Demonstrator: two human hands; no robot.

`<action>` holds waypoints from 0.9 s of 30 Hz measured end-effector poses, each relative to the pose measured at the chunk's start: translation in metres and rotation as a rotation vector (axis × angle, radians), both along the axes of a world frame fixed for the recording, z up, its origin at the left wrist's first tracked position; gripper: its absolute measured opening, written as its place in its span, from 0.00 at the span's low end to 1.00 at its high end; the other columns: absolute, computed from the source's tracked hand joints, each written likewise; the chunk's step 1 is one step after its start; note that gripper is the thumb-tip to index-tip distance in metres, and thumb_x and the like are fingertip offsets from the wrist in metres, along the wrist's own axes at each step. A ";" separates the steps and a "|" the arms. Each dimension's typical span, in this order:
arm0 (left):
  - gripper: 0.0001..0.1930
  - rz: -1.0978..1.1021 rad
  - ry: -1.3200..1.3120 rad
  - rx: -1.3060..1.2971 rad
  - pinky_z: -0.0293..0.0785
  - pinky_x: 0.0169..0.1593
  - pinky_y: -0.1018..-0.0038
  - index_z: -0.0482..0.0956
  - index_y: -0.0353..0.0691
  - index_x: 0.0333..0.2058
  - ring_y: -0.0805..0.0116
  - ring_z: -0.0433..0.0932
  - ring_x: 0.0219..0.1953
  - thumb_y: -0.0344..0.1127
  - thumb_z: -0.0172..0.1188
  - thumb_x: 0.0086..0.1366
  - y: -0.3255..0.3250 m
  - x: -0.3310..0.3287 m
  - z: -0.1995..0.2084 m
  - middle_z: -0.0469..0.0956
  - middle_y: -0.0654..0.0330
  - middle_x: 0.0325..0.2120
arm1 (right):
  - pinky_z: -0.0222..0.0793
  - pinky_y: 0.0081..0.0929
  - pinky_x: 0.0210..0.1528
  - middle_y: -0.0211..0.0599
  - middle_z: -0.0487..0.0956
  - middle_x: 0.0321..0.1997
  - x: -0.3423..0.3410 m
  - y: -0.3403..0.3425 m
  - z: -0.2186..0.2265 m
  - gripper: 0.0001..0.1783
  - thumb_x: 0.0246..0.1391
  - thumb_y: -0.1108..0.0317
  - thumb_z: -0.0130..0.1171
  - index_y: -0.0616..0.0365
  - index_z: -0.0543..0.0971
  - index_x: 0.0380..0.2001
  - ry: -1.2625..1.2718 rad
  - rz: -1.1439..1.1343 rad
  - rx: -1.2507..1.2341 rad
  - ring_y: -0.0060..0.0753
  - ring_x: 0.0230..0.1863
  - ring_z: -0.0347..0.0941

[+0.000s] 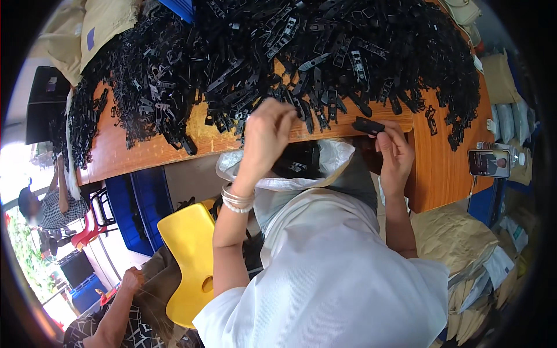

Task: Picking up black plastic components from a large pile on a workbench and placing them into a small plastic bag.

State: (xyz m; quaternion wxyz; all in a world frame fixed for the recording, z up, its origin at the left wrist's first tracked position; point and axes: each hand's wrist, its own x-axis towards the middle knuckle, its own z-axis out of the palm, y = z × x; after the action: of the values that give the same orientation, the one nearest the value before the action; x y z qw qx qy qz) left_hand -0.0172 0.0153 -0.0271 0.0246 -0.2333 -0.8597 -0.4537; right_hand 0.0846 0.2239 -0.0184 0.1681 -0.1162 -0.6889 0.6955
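Observation:
My right hand (395, 155) pinches a flat black plastic clip-like part (367, 126) between thumb and fingers, just off the table's front edge. My left hand (270, 130), with bracelets at the wrist, hovers over that edge beside the pile of black plastic parts (232, 58). Its fingers are half curled, slightly blurred and a little apart, and I see nothing held in them. Between my arms, an open white plastic bag (341, 156) rests at my lap against the table, with black parts inside; my left forearm hides some of its rim.
The heap covers most of the wooden table (133, 162). At the right a phone (489, 163) stands near a clear bottle. Brown paper sacks (452, 238) are stacked below right. A yellow chair (188, 255) stands left, near another person's arm (119, 304); one more person is farther back.

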 end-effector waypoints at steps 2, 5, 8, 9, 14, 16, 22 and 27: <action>0.06 0.055 0.063 -0.048 0.65 0.22 0.76 0.76 0.32 0.31 0.70 0.71 0.18 0.23 0.56 0.52 -0.005 -0.009 -0.005 0.71 0.56 0.22 | 0.59 0.12 0.33 0.32 0.70 0.39 0.003 -0.003 -0.008 0.08 0.53 0.75 0.50 0.72 0.74 0.32 -0.012 -0.005 0.008 0.16 0.34 0.65; 0.05 0.140 0.173 -0.229 0.68 0.27 0.68 0.75 0.33 0.29 0.55 0.72 0.23 0.23 0.55 0.50 -0.008 -0.019 0.001 0.70 0.53 0.25 | 0.57 0.12 0.30 0.32 0.71 0.38 0.012 -0.005 -0.016 0.08 0.52 0.75 0.52 0.71 0.74 0.31 -0.076 0.006 -0.018 0.16 0.33 0.65; 0.06 0.159 0.318 -0.465 0.68 0.26 0.68 0.75 0.34 0.27 0.58 0.72 0.28 0.23 0.54 0.47 -0.012 -0.035 0.002 0.67 0.54 0.27 | 0.57 0.12 0.29 0.32 0.71 0.37 0.015 -0.008 -0.019 0.08 0.51 0.75 0.53 0.71 0.74 0.31 -0.143 0.026 -0.101 0.16 0.33 0.65; 0.06 0.161 0.320 -0.466 0.68 0.26 0.68 0.75 0.34 0.27 0.58 0.72 0.28 0.23 0.54 0.47 -0.013 -0.040 -0.001 0.67 0.54 0.27 | 0.58 0.12 0.30 0.32 0.71 0.36 0.014 -0.010 -0.018 0.07 0.51 0.75 0.53 0.71 0.74 0.31 -0.156 0.028 -0.152 0.17 0.33 0.65; 0.02 0.100 0.474 -0.684 0.68 0.24 0.69 0.73 0.35 0.23 0.59 0.73 0.25 0.26 0.55 0.49 -0.013 -0.053 -0.003 0.68 0.55 0.26 | 0.58 0.13 0.31 0.33 0.71 0.37 0.002 -0.019 -0.019 0.07 0.50 0.75 0.54 0.70 0.75 0.31 -0.049 0.017 -0.106 0.17 0.34 0.65; 0.02 0.152 0.438 -0.507 0.69 0.24 0.71 0.73 0.35 0.23 0.60 0.73 0.24 0.26 0.56 0.49 -0.011 -0.044 0.003 0.69 0.55 0.25 | 0.58 0.14 0.31 0.33 0.71 0.37 -0.002 -0.022 -0.015 0.07 0.50 0.74 0.54 0.70 0.75 0.30 -0.001 0.003 -0.073 0.17 0.34 0.65; 0.05 0.100 -0.446 0.613 0.72 0.30 0.83 0.72 0.28 0.28 0.75 0.77 0.28 0.16 0.54 0.49 0.000 0.021 -0.004 0.74 0.60 0.28 | 0.59 0.15 0.29 0.35 0.74 0.28 -0.016 -0.026 -0.003 0.08 0.49 0.72 0.55 0.66 0.75 0.32 -0.170 0.110 -0.416 0.20 0.26 0.67; 0.07 0.033 -0.397 0.626 0.70 0.33 0.83 0.74 0.27 0.29 0.74 0.75 0.26 0.18 0.54 0.49 0.014 0.043 -0.012 0.75 0.59 0.27 | 0.55 0.15 0.24 0.35 0.74 0.22 -0.021 -0.039 0.007 0.08 0.50 0.69 0.55 0.64 0.76 0.29 -0.220 0.318 -0.600 0.18 0.20 0.63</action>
State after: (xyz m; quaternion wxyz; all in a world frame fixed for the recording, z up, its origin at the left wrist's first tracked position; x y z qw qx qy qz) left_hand 0.0262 0.0296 -0.0389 -0.0652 -0.1081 -0.6711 -0.7305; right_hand 0.0636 0.1850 -0.0119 -0.0591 -0.1258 -0.4776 0.8675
